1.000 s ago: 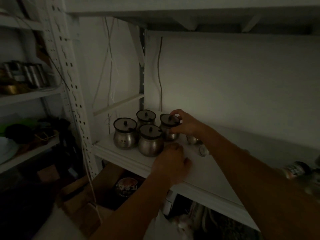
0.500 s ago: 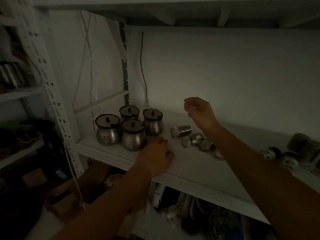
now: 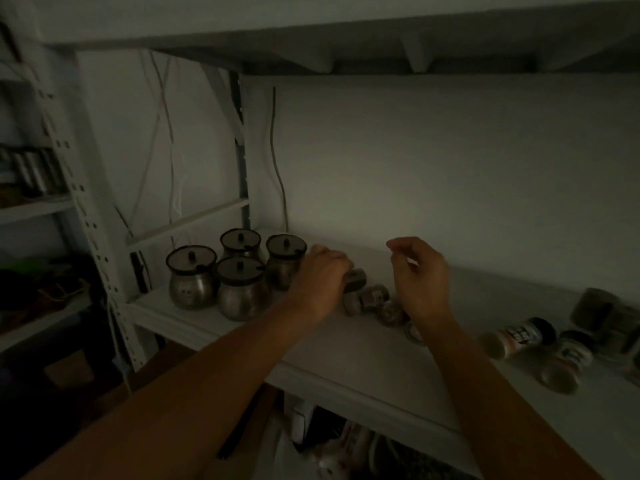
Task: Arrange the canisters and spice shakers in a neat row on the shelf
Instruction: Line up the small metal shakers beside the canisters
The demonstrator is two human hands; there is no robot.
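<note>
The white shelf in front of me is dim. Four round steel canisters with dark lids stand clustered at its left end, two in front and two behind, touching or nearly so. Just right of them several small spice shakers lie tipped on their sides, and farther right two labelled bottles also lie flat, with darker jars behind them near the wall. A perforated white upright and loose cables stand at the shelf's left, clear of my reach. Half a second ago my left hand rested flat near the shelf's front edge below the canisters; now it has come up and across to the nearest fallen shaker, fingers curled over its left end, palm down, though I cannot tell whether they have closed on it. My right hand was raised farther back toward the wall; now it hangs lower over the fallen shakers, wrist bent, fingers loosely curled with thumb and forefinger nearly meeting, holding nothing.
</note>
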